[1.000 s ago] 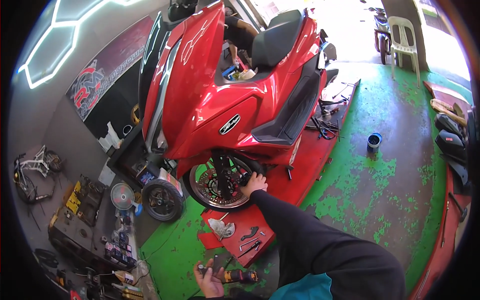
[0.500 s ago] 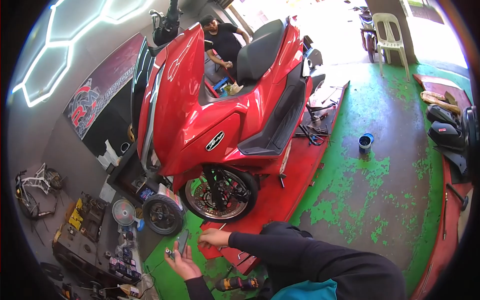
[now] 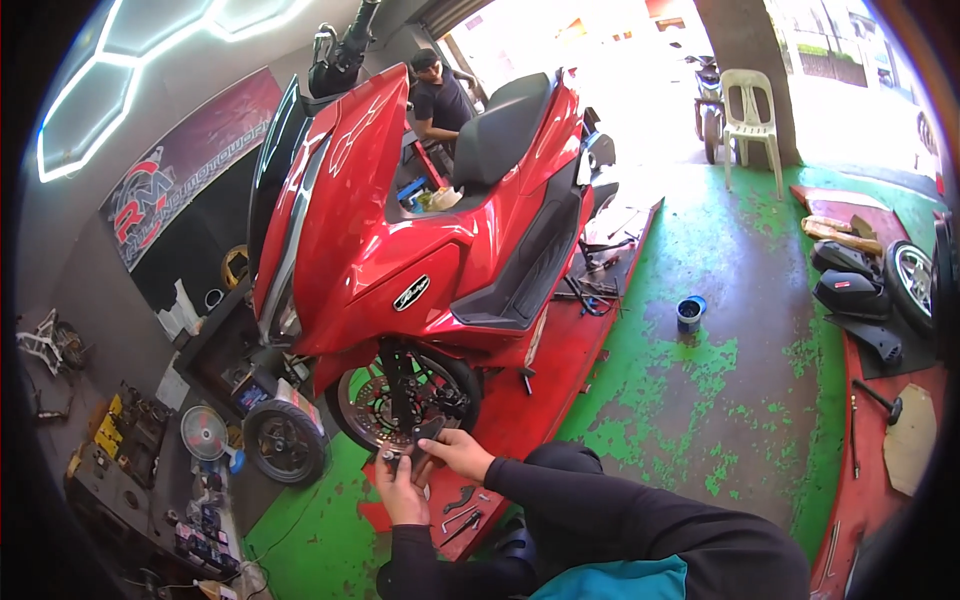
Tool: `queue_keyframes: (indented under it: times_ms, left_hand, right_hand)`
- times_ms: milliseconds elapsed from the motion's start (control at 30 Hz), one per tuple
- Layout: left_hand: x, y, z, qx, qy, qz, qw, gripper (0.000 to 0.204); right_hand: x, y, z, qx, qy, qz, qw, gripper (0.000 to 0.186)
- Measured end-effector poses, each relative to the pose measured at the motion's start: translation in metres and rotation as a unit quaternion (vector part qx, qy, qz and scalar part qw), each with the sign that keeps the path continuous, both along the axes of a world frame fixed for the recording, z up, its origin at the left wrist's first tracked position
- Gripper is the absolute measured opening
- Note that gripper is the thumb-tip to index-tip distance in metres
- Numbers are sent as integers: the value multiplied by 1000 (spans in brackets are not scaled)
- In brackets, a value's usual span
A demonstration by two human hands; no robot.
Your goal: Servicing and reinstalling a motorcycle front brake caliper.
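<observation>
Both of my hands are close together in front of the scooter's front wheel (image 3: 352, 412). My left hand (image 3: 404, 498) is raised, with its fingers closed around a small silver metal part (image 3: 390, 456). My right hand (image 3: 462, 455) comes in from the right and pinches a flat dark piece (image 3: 428, 432), whose exact kind I cannot make out. This piece sits between the two hands, partly covered by the fingers. Behind them stands a glossy red scooter (image 3: 370, 270) with a black seat (image 3: 505, 130), raised on a red lift platform (image 3: 560, 385).
Hand tools (image 3: 460, 520) and a black lever lie on the platform below my hands. A loose wheel (image 3: 286, 442) and a fan (image 3: 204, 433) stand left. To the right are a dark pot (image 3: 689, 314) and a white chair (image 3: 750, 120). Another person (image 3: 440, 105) stands behind the scooter.
My right hand has moved in to the left hand and taken hold of the flat dark piece. The whole view has shifted, and the scooter appears further left and lower.
</observation>
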State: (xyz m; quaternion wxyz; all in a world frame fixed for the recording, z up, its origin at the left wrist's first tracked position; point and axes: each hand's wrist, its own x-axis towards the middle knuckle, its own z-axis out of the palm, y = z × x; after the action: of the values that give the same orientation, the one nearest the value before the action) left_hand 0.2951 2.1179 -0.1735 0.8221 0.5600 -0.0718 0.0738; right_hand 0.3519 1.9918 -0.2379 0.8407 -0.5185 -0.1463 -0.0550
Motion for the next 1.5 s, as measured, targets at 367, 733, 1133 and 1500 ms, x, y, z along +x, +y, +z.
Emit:
queue_keyframes:
  times_ms: [367,733,1133,1500]
  left_hand:
    - [44,-3,-36,147,147,-179,962,46]
    - [173,4,-89,249,99,-52,962,39]
    - [257,-26,-123,305,-160,57,937,47]
    - [260,-44,-92,392,-133,93,905,45]
  right_hand:
    - [-22,-71,15,13,77,-108,991,27]
    - [19,-112,83,-376,40,-64,924,40]
    - [-6,-127,62,-535,39,-16,843,58]
    - [-23,-134,74,-511,69,-35,856,57]
